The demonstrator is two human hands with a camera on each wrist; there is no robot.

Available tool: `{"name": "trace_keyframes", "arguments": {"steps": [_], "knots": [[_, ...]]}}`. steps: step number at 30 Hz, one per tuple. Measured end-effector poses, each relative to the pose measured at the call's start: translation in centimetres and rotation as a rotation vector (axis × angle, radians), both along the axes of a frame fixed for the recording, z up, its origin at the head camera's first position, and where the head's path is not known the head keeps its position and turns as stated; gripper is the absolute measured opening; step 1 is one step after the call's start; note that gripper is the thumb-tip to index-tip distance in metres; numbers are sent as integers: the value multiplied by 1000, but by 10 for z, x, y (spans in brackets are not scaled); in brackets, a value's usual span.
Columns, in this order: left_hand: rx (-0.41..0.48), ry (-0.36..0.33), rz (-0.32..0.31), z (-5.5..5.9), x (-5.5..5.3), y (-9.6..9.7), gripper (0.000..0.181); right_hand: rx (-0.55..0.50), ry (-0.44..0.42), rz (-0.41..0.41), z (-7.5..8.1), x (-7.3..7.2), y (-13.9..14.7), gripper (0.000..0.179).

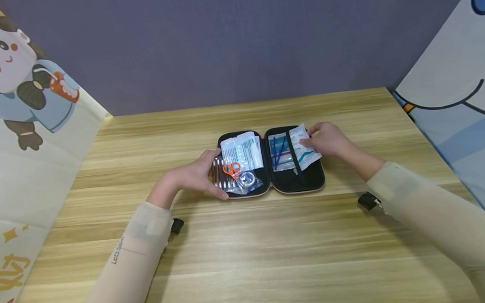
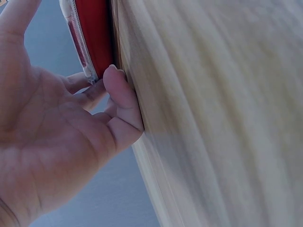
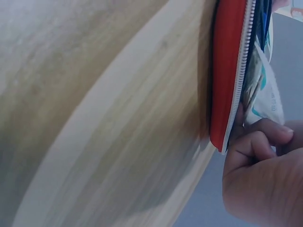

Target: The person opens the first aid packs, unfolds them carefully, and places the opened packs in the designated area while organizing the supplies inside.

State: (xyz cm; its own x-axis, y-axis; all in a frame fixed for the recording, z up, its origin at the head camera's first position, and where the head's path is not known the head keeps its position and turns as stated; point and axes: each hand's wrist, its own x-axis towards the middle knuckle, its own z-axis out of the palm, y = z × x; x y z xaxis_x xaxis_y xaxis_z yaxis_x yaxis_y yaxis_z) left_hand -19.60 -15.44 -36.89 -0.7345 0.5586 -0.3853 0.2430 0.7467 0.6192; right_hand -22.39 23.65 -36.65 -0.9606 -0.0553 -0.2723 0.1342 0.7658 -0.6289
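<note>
A zippered first-aid case [image 1: 313, 180] lies unfolded on the table, black inside and red outside. My left hand [image 1: 194, 174] grips its left side, thumb at the near corner and fingers toward the far one. In the left wrist view, fingertips meet the red case wall [image 2: 97, 38]. With thumb and fingers, my right hand [image 1: 329, 138] pinches a white packet [image 1: 303, 144] with teal marks at the right half's outer edge. An elastic strap [image 1: 293, 151] crosses beside that packet. The right wrist view shows the packet [image 3: 270, 97] leaning out above the zipper.
The case's left half holds white printed packets [image 1: 242, 149], orange-handled scissors [image 1: 231, 170], cotton swabs [image 1: 222, 185] and a bagged tape roll [image 1: 247, 179]. Dark blue strips [image 1: 280, 152] lie left of the strap. A purple-grey panel [image 1: 238, 47] stands behind the wooden table [image 1: 247, 259].
</note>
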Motion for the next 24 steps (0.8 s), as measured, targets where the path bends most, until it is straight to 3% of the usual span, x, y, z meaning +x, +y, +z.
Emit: {"name": "trace_keyframes", "arguments": {"steps": [6,12,18,24], "knots": [[-9,0,1,2,1,1,150,36,19,22,-4,-4,-6,49],[-15,-1,-1,3,2,2,149,43,-24,74,-6,-5,-12,41],[-11,2,-2,3,3,3,149,-37,-65,120,-7,-4,-21,35],[-12,3,-6,2,2,2,149,-136,-104,99,-7,-2,-28,43]]}}
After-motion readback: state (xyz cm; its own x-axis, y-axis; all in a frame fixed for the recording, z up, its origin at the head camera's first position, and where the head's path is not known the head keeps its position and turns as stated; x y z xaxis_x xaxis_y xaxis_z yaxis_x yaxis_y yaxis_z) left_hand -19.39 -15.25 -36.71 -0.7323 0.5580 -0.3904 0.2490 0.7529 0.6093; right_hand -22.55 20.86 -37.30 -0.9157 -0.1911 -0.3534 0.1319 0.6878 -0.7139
